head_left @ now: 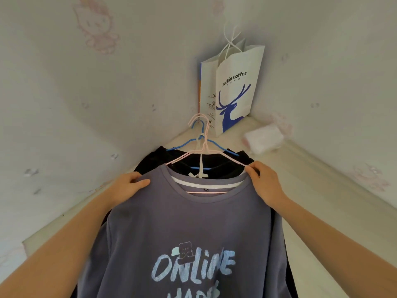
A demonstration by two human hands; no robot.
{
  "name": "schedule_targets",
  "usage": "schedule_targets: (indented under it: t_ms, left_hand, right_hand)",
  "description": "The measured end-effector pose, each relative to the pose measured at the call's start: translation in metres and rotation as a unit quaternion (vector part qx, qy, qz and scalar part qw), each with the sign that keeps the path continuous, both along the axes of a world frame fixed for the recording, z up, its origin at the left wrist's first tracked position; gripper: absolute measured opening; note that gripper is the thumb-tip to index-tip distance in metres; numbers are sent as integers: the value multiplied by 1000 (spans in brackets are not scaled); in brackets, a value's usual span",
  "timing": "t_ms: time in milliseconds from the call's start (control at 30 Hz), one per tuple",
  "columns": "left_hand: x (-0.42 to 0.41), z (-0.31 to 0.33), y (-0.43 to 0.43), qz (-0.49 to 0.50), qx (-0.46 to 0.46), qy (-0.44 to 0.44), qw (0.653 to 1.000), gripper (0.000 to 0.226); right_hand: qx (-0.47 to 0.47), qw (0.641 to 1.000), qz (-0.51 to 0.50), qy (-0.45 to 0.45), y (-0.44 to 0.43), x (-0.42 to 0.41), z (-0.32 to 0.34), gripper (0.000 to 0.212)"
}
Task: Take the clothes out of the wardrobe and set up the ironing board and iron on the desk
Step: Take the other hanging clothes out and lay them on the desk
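Holding shirt (pixel 189 222) up by both shoulders, front and centre, on pink hanger (pixel 182 158).

Hidden or cut off:
- Shirt hem and sleeves run off the bottom edge. Print reads "ONLINE"; the second line is clipped.
- Black garment (pixel 150 162) sits right behind the shirt and is mostly covered. Only collar and shoulders show, so can't tell what kind it is.
- Blue hanger (pixel 182 144) carries the black garment; its lower bar is partly behind a white strip (pixel 200 166) hanging down the middle.
- Both hooks overlap in front of the bag (pixel 236 93). Can't tell what they hang on, if anything.
- Packet (pixel 263 136) is blurred, contents unreadable.

Counts: 2 garments, 2 hangers, 1 paper bag, 1 white packet, 2 hands.

Hands:
- Left hand (pixel 129 186) grips the shirt shoulder on its side, thumb on top of the fabric, fingers curled under.
- Right hand (pixel 264 181) pinches the other shoulder right at the pink hanger's end.
- Shirt hangs between and below the two hands, collar level with them.

Bag stands in the wall corner on a pale ledge (pixel 300 179), beyond the hangers. Packet lies just beside it.
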State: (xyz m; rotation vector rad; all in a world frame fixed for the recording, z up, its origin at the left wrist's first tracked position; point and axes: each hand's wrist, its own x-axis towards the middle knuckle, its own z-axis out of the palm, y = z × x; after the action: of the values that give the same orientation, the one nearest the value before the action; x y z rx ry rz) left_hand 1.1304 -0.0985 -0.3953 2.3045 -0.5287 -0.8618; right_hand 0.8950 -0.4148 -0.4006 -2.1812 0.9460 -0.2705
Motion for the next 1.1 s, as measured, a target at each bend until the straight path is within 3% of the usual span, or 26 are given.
schedule_targets:
  t_ms: [67,367,567,867,1000,1100]
  left_hand:
    - [2,-9,4,0,-1,-6,1000,15]
    - [26,-19,-15,76,-43,-108,990,20]
    - [68,0,-50,84,-21,-217,972,16]
    - [68,-26,-82,105,33,-256,960,22]
    - [46,-45,-85,50,128,-374,917,34]
    - [21,-56,-94,-30,102,-427,898,48]
  right_hand:
    - [10,1000,3,8,-3,6,-11,19]
    - [1,1000,24,-5,-15,37,-23,16]
    - [-45,998,33,-24,-54,84,-3,21]
    - [-50,998,22,11,-78,104,-36,16]
    - [-35,999,16,19,-74,109,-49,16]
    - [-28,999,11,26,-70,110,-56,16]
